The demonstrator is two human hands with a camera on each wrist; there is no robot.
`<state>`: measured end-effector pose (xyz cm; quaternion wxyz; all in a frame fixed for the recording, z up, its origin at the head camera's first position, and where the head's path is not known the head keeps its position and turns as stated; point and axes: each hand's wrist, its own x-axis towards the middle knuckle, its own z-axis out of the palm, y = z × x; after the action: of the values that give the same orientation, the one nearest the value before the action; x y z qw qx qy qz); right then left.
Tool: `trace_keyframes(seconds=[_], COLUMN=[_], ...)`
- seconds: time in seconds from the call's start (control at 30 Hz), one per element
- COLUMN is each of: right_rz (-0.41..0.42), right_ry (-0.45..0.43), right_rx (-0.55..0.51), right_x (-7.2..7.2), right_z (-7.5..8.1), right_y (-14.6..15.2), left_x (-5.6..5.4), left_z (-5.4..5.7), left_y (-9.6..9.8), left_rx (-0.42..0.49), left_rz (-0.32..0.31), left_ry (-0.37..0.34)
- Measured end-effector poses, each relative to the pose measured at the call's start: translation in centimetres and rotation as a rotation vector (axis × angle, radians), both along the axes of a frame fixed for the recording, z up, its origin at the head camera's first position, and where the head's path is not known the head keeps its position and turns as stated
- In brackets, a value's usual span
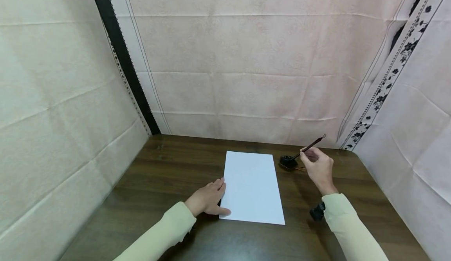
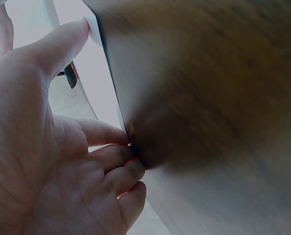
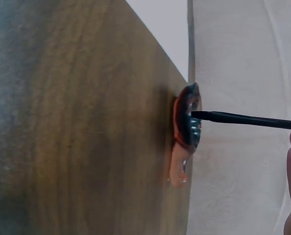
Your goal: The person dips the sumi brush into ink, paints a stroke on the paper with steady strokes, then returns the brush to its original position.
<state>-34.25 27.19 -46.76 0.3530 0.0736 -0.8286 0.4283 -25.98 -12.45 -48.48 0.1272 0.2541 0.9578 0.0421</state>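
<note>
A blank white sheet of paper (image 1: 251, 186) lies upright on the brown wooden table. My left hand (image 1: 208, 198) rests at its lower left edge, fingers and thumb spread and touching the paper; the left wrist view shows the thumb (image 2: 69, 41) on the sheet. To the right of the paper, my right hand (image 1: 320, 171) pinches a dark writing brush (image 1: 311, 145) with a loop at its top end. The brush leans, its tip down at a small dark ink dish (image 1: 288, 162). In the right wrist view the tip meets the glossy black dish (image 3: 185, 117); whether it touches ink is unclear.
The wooden table top (image 1: 169, 167) runs back to a pale creased cloth (image 1: 246, 77) hung behind it. More cloth hangs on both sides, with a floral-bordered strip (image 1: 384, 92) on the right. A dark device (image 1: 318, 211) sits under my right wrist.
</note>
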Motion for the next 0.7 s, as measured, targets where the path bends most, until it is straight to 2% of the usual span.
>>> trace_keyframes(seconds=[0.3,0.53,0.7], right_rz=[-0.01,0.002,0.021], right_ry=[-0.004,-0.066,-0.025], right_rx=[0.015,0.089,0.099], right_x=[-0.04,0.22,0.15], right_z=[0.75,0.34,0.57], right_y=[-0.14,-0.32,-0.21], left_x=[0.11,0.04,0.09], left_z=[0.25,0.15,0.26], left_y=[-0.06,-0.08,-0.05], left_rx=[0.009,0.013,0.018], left_rz=[0.004,-0.011,-0.004], left_ry=[-0.015,-0.007,-0.01])
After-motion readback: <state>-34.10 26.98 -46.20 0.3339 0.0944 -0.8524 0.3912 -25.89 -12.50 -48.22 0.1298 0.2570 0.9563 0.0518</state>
